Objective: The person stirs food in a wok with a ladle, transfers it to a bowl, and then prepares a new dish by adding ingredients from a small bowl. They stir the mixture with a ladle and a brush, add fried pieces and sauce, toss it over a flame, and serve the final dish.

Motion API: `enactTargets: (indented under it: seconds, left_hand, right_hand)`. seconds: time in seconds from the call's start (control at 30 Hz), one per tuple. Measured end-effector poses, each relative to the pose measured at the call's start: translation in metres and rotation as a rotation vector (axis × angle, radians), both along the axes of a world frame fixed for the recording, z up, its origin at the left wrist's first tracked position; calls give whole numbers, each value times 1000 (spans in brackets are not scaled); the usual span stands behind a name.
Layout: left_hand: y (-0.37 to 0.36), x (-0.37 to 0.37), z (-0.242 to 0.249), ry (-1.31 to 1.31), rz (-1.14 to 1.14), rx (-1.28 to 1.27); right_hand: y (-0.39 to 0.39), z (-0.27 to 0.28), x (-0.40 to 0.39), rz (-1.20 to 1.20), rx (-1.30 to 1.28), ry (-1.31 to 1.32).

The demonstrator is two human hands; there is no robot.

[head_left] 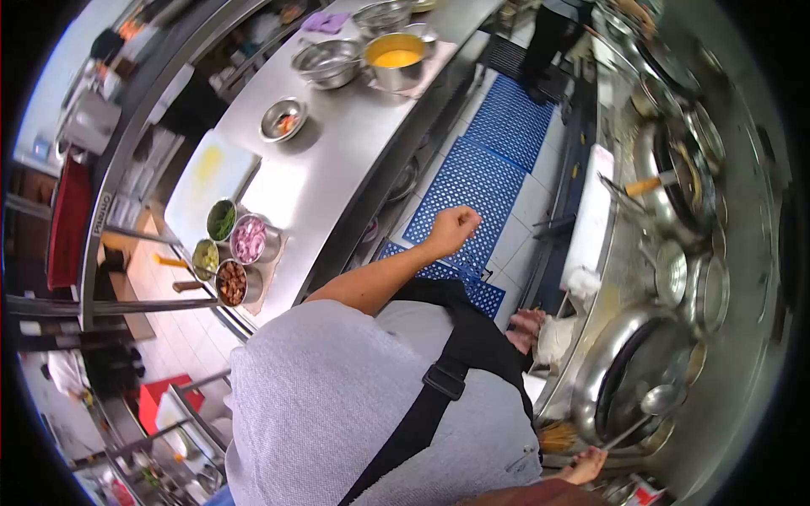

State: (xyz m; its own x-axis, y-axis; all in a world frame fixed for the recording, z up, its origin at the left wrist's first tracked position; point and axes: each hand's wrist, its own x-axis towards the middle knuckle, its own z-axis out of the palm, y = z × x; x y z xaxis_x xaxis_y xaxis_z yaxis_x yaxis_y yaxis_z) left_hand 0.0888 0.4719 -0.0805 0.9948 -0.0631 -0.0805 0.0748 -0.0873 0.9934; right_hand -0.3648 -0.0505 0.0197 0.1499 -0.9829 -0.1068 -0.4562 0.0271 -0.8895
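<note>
My right hand (pixel 585 465), low at the right edge of my body, is wrapped round the handle of a metal ladle (pixel 624 434). The ladle's round bowl lies over a large dark wok (pixel 629 379) with a shiny steel rim on the range. My left hand (pixel 456 228) hangs in front of me above the blue floor mat (pixel 468 190). Its fingers are curled in, with nothing visible in them, and it touches neither counter nor stove.
On the steel counter (pixel 337 177) at left stand metal pots with cut ingredients (pixel 249 239), a small bowl (pixel 283 120), a pot of yellow liquid (pixel 395 61) and a white cutting board (pixel 207 181). More pans (pixel 671 270) line the range. Another person (pixel 548 42) stands farther along the aisle.
</note>
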Motion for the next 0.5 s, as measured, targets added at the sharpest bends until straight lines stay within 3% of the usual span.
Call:
enactTargets:
  seconds: [0.03, 0.07, 0.1, 0.17, 0.27, 0.37, 0.4, 0.43, 0.5]
  left_hand:
    - [19, 8, -10, -5, 139, -128]
    - [46, 15, -13, 6, 258, -145]
    - [71, 19, -7, -15, 380, -206]
    - [136, 33, -9, -42, 634, -297]
    - [249, 59, -15, -73, 1029, -393]
    - [336, 83, 6, 56, 1389, -392]
    - [361, 93, 10, 94, 1457, -419]
    - [386, 103, 16, 130, 1526, -447]
    - [462, 136, -87, 141, 1531, -123]
  right_hand:
    - [6, -13, 23, 2, 1, 25]
    - [-33, -61, 17, 91, -102, 199]
    - [-55, -96, 14, 341, -676, 384]
    - [60, -31, 106, 46, -563, 827]
    - [19, -37, 100, 314, -584, 886]
    - [13, -8, 147, 364, -524, 1046]
    - [24, 0, 171, 424, -663, 987]
    - [-25, -28, 186, 591, -648, 753]
    - [-32, -54, 255, 793, -548, 541]
